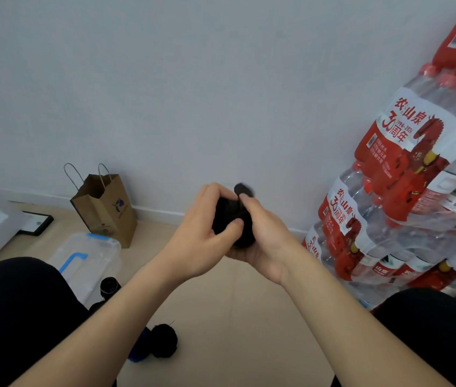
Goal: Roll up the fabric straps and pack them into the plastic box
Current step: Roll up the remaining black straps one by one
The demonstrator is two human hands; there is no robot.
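Left hand (199,236) and right hand (263,241) both curl round the black strap roll (245,233), mid-air; plastic box (90,255) lies below-left of the grip on the floor (221,303), nearer the left hand.

Both hands hold one black fabric strap (231,219) in the air, in front of the wall. The left hand (201,236) curls around the rolled part, and its thumb presses on the roll. The right hand (263,244) carries the roll from below and pinches the loose end at the top. On the floor, near its left edge, stands the clear plastic box (90,255) with blue latches. A brown paper bag (107,210) stands just behind it at the wall. A rolled black strap (164,340) lies on the floor between the knees, touching a blue roll (139,348). Packs of water bottles (394,191) are piled along the right edge.
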